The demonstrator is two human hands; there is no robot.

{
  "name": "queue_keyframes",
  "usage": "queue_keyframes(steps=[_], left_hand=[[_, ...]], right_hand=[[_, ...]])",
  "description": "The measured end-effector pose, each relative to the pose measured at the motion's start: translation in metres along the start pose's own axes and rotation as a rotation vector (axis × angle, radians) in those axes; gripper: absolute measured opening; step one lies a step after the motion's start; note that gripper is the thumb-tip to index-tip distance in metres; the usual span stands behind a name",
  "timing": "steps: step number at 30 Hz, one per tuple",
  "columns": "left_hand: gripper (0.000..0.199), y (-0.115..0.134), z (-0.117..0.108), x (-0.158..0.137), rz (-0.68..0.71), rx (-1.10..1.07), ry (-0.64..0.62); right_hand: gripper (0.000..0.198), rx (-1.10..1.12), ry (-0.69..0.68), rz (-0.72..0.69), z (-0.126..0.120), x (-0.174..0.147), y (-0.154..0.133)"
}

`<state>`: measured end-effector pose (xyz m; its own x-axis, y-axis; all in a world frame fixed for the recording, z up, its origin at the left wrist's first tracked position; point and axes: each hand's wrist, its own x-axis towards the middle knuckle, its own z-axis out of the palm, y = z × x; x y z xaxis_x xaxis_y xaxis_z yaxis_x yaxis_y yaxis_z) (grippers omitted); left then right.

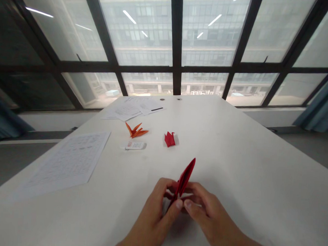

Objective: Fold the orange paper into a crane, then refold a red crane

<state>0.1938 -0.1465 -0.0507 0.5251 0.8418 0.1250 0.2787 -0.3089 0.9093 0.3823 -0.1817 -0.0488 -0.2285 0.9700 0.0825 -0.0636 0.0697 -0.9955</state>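
Note:
Between my two hands, just above the near part of the white table, is a piece of folded red paper (186, 175), its pointed end tilted up and to the right. My left hand (161, 207) is closed on its left side, thumb near the lower end. My right hand (207, 211) pinches it from the right, with the thumb tip close to the left thumb. The paper's lower part is partly hidden by the fingers. Farther off stand a small red origami crane (169, 139) and, to its left, an orange origami crane (136, 131).
A small white packet with print (135, 146) lies below the orange crane. One printed sheet (71, 160) rests at the left, and several more papers (131, 108) overlap at the far left of the white table (233, 156). Large windows stand beyond the far edge.

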Motion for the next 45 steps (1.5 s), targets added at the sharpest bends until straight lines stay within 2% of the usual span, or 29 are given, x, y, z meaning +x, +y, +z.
queue_keyframes(steps=[5, 12, 22, 25, 28, 32, 37, 42, 45], left_hand=[[0.025, -0.003, -0.004, 0.002, -0.042, -0.161, -0.076], [0.025, -0.004, -0.006, 0.005, -0.057, -0.266, -0.128], [0.011, -0.001, -0.008, 0.006, -0.038, -0.273, -0.07], [0.002, 0.0, -0.006, 0.005, -0.022, -0.224, -0.027], [0.006, 0.001, 0.0, 0.004, -0.046, -0.126, 0.04], [0.002, 0.001, 0.006, 0.002, -0.06, -0.084, 0.059], [0.019, 0.003, 0.003, 0.003, -0.092, -0.175, 0.135], [0.032, -0.002, -0.006, 0.01, -0.166, -0.153, 0.195], [0.037, -0.009, -0.01, 0.014, -0.227, -0.137, 0.251]], right_hand=[[0.023, -0.083, 0.031, 0.018, -0.004, 0.0, 0.006], [0.019, -0.076, 0.066, 0.063, -0.004, 0.002, 0.003], [0.018, -0.042, 0.092, 0.056, -0.003, 0.002, 0.008], [0.017, -0.057, 0.085, 0.048, 0.0, 0.001, 0.008], [0.021, -0.105, 0.082, 0.052, 0.005, -0.001, 0.008], [0.021, -0.167, 0.123, 0.061, 0.006, 0.001, 0.008], [0.012, -0.28, 0.17, 0.05, -0.002, 0.008, 0.008], [0.014, -0.419, 0.256, 0.036, -0.013, 0.015, 0.011], [0.013, -0.408, 0.298, 0.045, -0.017, 0.018, 0.011]])
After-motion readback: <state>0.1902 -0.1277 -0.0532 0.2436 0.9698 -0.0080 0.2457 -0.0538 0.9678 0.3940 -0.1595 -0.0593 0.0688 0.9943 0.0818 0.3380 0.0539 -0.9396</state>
